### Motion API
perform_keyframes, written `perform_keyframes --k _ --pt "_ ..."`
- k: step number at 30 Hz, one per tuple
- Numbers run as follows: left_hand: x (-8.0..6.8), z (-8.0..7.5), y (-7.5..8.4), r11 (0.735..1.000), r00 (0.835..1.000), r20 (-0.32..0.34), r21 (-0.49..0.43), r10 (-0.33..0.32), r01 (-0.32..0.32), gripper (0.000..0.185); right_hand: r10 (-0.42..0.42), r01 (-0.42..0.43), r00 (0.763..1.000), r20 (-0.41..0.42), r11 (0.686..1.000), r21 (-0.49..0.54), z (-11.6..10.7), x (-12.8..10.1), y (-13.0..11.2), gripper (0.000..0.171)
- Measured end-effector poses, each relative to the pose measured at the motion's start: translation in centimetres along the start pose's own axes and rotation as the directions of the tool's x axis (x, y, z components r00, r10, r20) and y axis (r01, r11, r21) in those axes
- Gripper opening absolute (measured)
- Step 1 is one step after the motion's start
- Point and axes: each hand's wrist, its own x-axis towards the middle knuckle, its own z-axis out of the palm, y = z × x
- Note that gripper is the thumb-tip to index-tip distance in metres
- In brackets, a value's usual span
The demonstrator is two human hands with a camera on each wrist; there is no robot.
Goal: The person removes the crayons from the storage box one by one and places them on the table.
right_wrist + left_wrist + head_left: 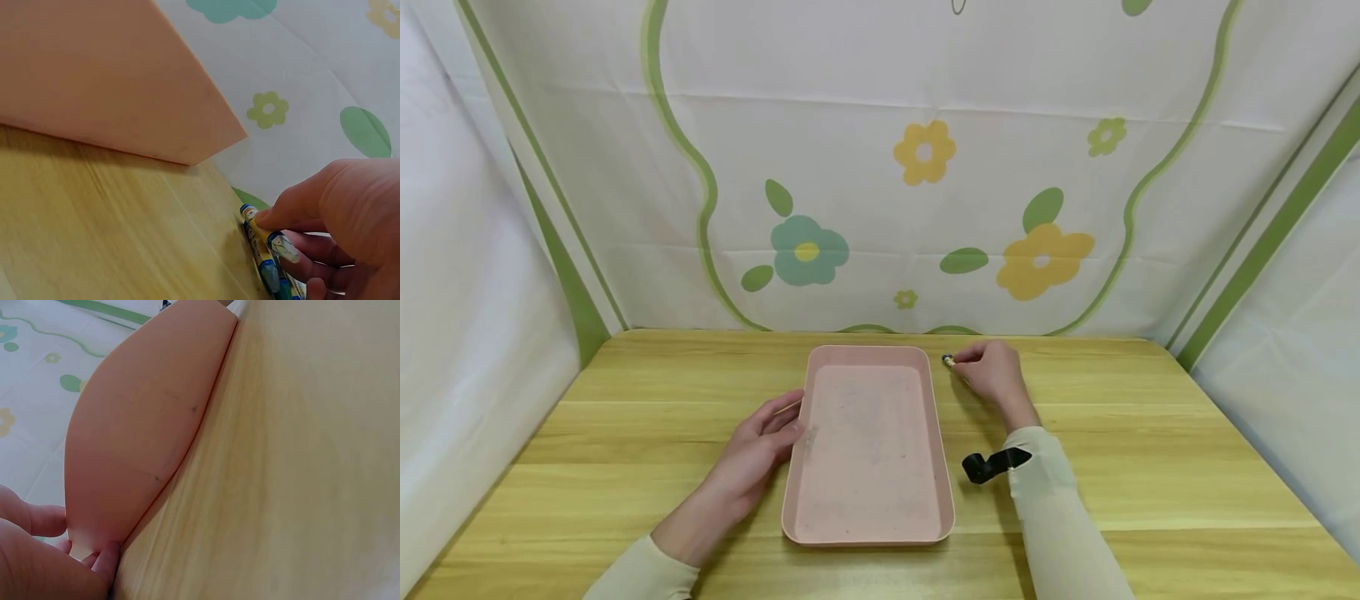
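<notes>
A shallow pink tray (871, 533) lies lengthwise on the wooden table between the two hands. My left hand (752, 450) touches its left side, fingers fairly straight at the outer wall and thumb at the rim. In the left wrist view, fingertips (107, 557) rest low against the tray wall (144, 425). Beyond the tray's far right corner, my right hand (992, 371) pinches small paper-wrapped crayons (265, 250) close over the table. One has a white tip, and blue and green ends show beside it; the fingers partly hide the bunch.
The wooden table (1150, 467) ends at a white curtain (880, 192) printed with flowers, close behind the right hand. More white fabric hangs at both sides. A black strap device (992, 465) sticks out from the right sleeve beside the tray.
</notes>
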Motion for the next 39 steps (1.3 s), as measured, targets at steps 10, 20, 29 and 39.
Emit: perform_keyframes --k 10,20,29,39 --pt "-0.2 -0.1 0.1 1.000 1.000 -0.006 -0.003 0.005 -0.005 0.056 0.002 -0.002 1.000 0.020 1.000 -0.016 0.0 0.1 0.1 0.017" --pt "-0.2 -0.1 0.1 1.000 1.000 -0.008 -0.002 0.011 -0.011 0.056 0.018 -0.018 0.999 0.026 1.000 -0.002 -0.5 0.0 -0.2 0.023" --pt "0.0 0.1 -0.1 1.000 1.000 -0.002 -0.005 0.007 -0.007 0.056 -0.021 0.024 1.000 -0.017 0.986 0.165 -2.9 -0.7 -2.1 0.031" --pt "0.0 0.1 -0.2 1.000 1.000 -0.004 -0.008 0.009 -0.009 0.056 -0.048 0.061 0.997 -0.056 0.965 0.257 -4.8 -1.6 -4.5 0.035"
